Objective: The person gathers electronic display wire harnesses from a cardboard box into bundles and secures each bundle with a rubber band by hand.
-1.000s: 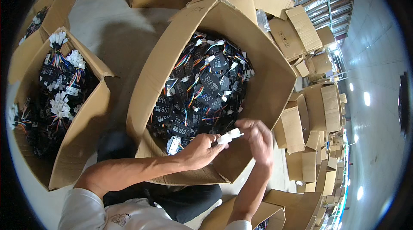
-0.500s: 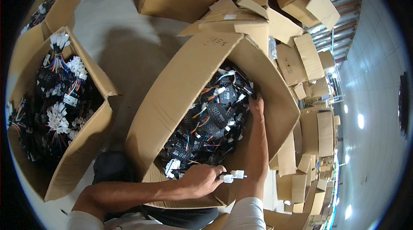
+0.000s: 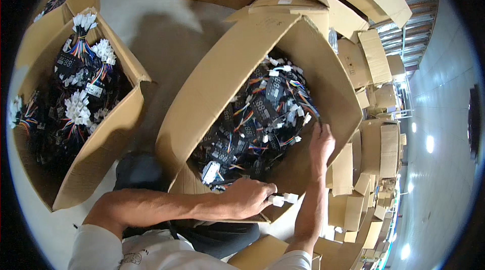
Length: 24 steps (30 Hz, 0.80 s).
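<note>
Drawn back toward the body since the frame half a second ago, the right hand point(image 3: 322, 141) is no longer down among the boards point(image 3: 262, 111); it is near the right wall of the middle box point(image 3: 222, 78), and a strand of coloured wires point(image 3: 308, 102) runs from its fingers up and leftward to the heap. Those fingers look pinched on the wire ends, though whether a plug sits inside the grip I cannot tell. Meanwhile the left hand point(image 3: 247, 197) stays over the box's near side, its fingers clenched, with white plugs point(image 3: 289, 198) sticking out to the right. I judge the change to mean that one more lead is picked out of the tangle but not yet joined with those on the left, since the two hands are well apart. Most boards lie loose in the middle box; the left box point(image 3: 101, 169) contains boards whose white plugs are bunched together.
</note>
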Tool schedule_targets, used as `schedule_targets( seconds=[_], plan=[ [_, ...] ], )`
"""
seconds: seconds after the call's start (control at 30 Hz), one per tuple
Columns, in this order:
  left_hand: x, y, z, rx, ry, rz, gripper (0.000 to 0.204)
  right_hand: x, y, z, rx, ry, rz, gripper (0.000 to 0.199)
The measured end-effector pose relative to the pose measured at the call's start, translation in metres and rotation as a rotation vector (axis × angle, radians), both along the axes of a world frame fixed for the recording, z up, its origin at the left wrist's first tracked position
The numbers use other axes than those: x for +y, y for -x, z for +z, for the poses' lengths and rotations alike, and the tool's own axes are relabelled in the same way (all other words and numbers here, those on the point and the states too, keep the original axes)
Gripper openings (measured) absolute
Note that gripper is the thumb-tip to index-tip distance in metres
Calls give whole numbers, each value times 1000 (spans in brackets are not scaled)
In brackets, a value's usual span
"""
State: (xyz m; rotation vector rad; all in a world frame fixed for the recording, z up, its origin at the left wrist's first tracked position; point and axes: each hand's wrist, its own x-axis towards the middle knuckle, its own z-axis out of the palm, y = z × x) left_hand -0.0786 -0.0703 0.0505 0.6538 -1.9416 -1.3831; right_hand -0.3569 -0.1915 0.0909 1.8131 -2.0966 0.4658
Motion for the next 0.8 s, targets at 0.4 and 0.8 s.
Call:
schedule_targets(
  seconds=[0.4,0.8],
  plan=[
    [26,25,2,328,247,137,41,143,-23,74,-11,-375,202,20],
    [16,11,-7,228,-227,-42,29,126,-87,77,-828,-692,379,20]
  ],
)
